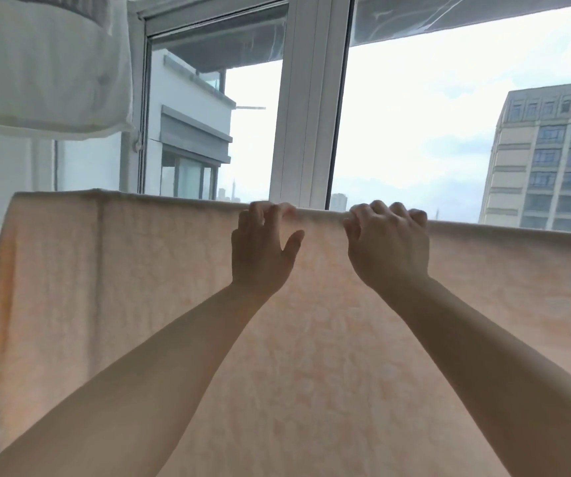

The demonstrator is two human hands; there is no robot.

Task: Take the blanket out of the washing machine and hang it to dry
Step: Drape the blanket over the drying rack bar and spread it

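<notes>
A peach-coloured fleecy blanket (105, 287) hangs draped over a horizontal line or rod in front of the window, and it fills the lower part of the view. The rod itself is hidden under the fold. My left hand (260, 249) lies against the blanket just below its top fold, fingers bent over the edge and thumb spread to the right. My right hand (389, 244) sits beside it, its fingers hooked over the top fold. The washing machine is not in view.
A white window frame post (308, 98) rises behind the blanket, with tall buildings (545, 156) outside. A white garment (43, 63) hangs at the upper left. Dark objects show at the left edge, below the blanket's side.
</notes>
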